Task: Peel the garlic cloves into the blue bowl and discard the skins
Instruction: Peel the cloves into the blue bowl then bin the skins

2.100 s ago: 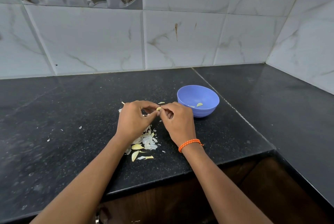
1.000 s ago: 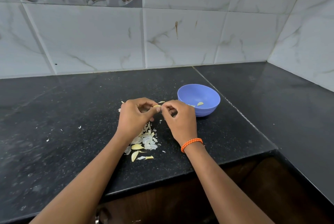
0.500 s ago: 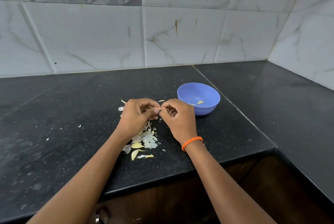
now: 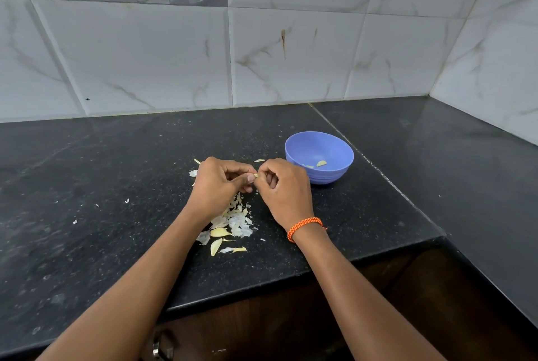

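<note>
Above the black counter, my left hand (image 4: pixel 217 186) and my right hand (image 4: pixel 283 186) meet fingertip to fingertip. Between them they pinch a small pale garlic clove (image 4: pixel 256 175), of which only a sliver shows. A heap of white and yellowish garlic skins (image 4: pixel 233 222) lies on the counter under my left wrist. To the right of my right hand stands the blue bowl (image 4: pixel 320 177), with two peeled cloves (image 4: pixel 321 163) in it.
The black stone counter (image 4: pixel 116 186) ends in a front edge near my forearms, with a dark cabinet below. Small skin flakes (image 4: pixel 127 201) are scattered to the left. Marble-look wall tiles (image 4: pixel 291 55) close the back and the right corner.
Both hands have stayed together at the clove, with only small finger shifts. The view has drifted slightly. The bowl and the skin heap lie as before.
</note>
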The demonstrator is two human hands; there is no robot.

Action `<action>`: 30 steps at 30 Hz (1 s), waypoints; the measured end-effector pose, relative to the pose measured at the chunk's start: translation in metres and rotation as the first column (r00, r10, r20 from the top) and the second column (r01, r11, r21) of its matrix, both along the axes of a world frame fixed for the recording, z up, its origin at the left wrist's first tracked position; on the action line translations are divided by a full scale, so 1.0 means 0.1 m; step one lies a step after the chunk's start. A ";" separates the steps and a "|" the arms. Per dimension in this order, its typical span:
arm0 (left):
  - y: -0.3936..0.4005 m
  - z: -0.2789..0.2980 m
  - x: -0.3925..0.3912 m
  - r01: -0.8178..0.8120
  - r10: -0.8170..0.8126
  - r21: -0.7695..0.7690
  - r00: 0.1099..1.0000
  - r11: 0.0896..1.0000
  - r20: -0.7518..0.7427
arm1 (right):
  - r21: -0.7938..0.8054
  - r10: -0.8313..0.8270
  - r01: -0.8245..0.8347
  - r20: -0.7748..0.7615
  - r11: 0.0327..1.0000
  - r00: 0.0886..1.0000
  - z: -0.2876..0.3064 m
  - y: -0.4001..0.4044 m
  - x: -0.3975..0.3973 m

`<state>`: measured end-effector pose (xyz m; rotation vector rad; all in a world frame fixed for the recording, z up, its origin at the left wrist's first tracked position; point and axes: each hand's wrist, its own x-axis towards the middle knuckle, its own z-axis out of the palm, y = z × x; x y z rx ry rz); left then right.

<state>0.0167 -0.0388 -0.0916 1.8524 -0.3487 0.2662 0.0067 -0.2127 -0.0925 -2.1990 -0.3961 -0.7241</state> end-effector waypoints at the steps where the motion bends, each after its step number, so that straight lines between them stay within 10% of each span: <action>1: 0.00 0.00 0.00 0.005 -0.005 -0.002 1.000 1.000 -0.010 | -0.008 -0.007 0.007 -0.009 1.000 1.000 0.00 0.00 0.01; 12: 0.03 0.07 -0.03 0.048 -0.063 -0.161 0.994 0.986 -0.087 | 0.152 0.116 -0.082 -0.235 0.985 0.965 0.00 -0.03 0.03; 30: 0.05 0.15 -0.05 -0.010 0.001 -0.156 0.998 0.988 -0.058 | 0.158 0.196 -0.188 -0.037 0.969 0.980 0.01 -0.05 0.01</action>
